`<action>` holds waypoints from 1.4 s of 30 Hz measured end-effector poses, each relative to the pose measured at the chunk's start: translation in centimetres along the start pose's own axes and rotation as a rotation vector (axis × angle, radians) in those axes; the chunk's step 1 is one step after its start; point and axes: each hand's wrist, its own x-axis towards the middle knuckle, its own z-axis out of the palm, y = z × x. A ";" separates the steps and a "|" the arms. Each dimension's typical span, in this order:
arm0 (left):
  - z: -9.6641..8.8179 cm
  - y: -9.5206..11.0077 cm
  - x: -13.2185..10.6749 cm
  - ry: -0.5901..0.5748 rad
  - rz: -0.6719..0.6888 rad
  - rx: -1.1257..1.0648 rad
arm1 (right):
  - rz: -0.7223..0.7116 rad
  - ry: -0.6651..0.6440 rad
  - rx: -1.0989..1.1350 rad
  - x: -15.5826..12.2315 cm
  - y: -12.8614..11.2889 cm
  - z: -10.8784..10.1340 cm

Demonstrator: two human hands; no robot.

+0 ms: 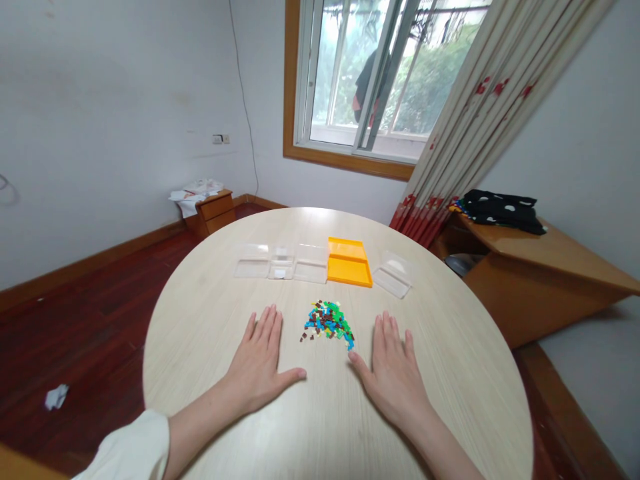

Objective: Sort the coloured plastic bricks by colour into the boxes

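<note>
A pile of small plastic building bricks [327,321] in green, blue, brown, yellow and cream lies on the round wooden table [320,427]. To its left my left hand [260,367] rests palm down, fingers stretched, holding nothing. My right hand [393,370] lies flat on the other side, also holding nothing, its thumb tip close to the blue bricks at the pile's edge. Beyond the pile, an opened orange box [349,272] stands in a row with clear plastic boxes: one at the far left [253,268], a small one [281,272], another [311,271] and a tilted one [393,283].
A wooden cabinet [565,267] with black patterned cloth [503,210] on top stands right of the table. Behind are a long curtain [480,113] and a window [370,80]. Papers lie on a small cabinet [215,212] at the back left; crumpled paper [57,397] is on the floor.
</note>
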 end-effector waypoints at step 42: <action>-2.4 -2.3 2.7 -0.306 0.498 -0.080 | -0.452 -0.389 -0.044 0.6 1.4 -1.8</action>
